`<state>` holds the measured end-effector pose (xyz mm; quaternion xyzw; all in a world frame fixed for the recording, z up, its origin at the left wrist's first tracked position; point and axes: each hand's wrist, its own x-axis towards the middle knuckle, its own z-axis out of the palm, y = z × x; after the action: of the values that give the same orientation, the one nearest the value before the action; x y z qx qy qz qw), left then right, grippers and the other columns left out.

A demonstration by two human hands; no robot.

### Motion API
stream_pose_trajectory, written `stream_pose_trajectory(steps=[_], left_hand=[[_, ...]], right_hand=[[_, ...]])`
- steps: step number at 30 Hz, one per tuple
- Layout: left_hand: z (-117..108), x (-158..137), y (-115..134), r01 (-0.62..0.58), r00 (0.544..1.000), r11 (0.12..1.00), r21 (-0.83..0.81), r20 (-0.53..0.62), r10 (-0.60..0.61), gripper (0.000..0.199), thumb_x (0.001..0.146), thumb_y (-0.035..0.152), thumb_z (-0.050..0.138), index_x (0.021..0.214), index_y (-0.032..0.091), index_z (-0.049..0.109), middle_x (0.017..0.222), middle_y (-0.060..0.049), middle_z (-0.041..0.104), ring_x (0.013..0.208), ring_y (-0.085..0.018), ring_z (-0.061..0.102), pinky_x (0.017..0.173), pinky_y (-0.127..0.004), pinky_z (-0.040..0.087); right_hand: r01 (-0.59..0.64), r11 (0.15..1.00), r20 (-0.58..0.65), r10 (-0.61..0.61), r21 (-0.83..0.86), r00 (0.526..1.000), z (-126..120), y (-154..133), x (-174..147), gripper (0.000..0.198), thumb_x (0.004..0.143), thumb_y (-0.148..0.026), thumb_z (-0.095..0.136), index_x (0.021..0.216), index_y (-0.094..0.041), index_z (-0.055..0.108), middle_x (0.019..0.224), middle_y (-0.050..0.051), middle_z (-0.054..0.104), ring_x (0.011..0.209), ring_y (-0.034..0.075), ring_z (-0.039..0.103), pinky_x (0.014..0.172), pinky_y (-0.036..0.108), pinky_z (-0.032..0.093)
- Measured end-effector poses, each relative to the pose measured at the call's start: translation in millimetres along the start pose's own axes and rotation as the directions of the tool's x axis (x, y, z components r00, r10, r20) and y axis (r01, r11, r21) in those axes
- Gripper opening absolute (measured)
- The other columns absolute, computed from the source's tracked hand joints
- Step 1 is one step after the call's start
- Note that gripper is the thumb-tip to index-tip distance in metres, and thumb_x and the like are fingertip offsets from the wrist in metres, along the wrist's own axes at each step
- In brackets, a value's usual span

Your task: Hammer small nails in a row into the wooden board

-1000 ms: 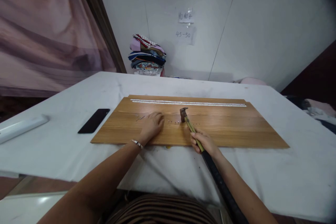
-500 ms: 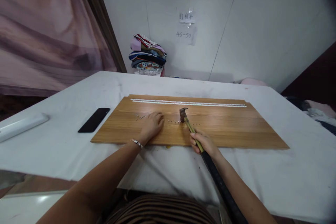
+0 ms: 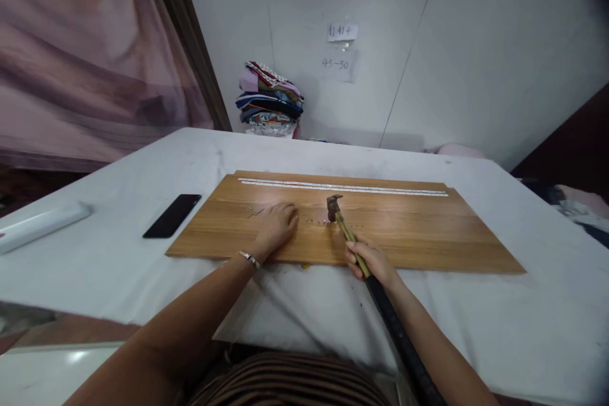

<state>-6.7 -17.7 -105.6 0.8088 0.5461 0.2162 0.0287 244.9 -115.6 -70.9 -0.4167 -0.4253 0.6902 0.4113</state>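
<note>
My right hand [image 3: 371,257] grips a claw hammer [image 3: 353,240] partway along its yellowish shaft, with the black grip running back under my forearm. The rusty hammer head is down at the wooden board [image 3: 419,228], over a row of small nail heads [image 3: 320,222] that extends to both sides of it. Left of that row, my left hand [image 3: 278,225] rests palm down on the board, holding nothing visible, its fingers lying on the surface. A few loose nails [image 3: 255,212] lie on the wood just beyond the left wrist.
Two white measuring strips [image 3: 342,188] run along the board's far side. Left of the board, a black phone [image 3: 172,216] and a white cylindrical object [image 3: 45,226] lie on the white-covered table [image 3: 118,203]. Folded cloths [image 3: 269,101] are stacked by the wall.
The view has shifted very slightly. Both hands and the hammer stay in nearly the same place on the board.
</note>
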Motion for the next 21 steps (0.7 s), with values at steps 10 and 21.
stream_pose_trajectory(steps=[10,21], left_hand=[[-1.6,-0.3,1.7,0.002,1.000,1.000,-0.016,-0.008,-0.002,0.027,0.091,0.026,0.046,0.106,0.016,0.066,0.116,-0.010,0.065,0.112,-0.024,0.056,0.102,-0.040,0.041],[-2.3,-0.8,3.3,0.002,1.000,1.000,-0.029,-0.011,-0.003,0.027,0.090,0.027,0.046,0.104,0.015,0.066,0.115,-0.011,0.066,0.111,-0.025,0.057,0.102,-0.042,0.041]], right_hand=[[-0.004,1.000,-0.001,0.004,-0.017,1.000,0.9,-0.5,0.5,0.030,0.073,-0.044,0.064,0.080,-0.021,0.045,0.052,-0.010,0.050,0.029,0.005,0.040,0.030,0.018,0.028],[-0.003,1.000,0.028,0.004,-0.006,1.000,-0.3,1.4,0.4,0.026,0.076,-0.041,0.062,0.082,-0.021,0.047,0.053,-0.010,0.051,0.031,0.005,0.041,0.031,0.018,0.028]])
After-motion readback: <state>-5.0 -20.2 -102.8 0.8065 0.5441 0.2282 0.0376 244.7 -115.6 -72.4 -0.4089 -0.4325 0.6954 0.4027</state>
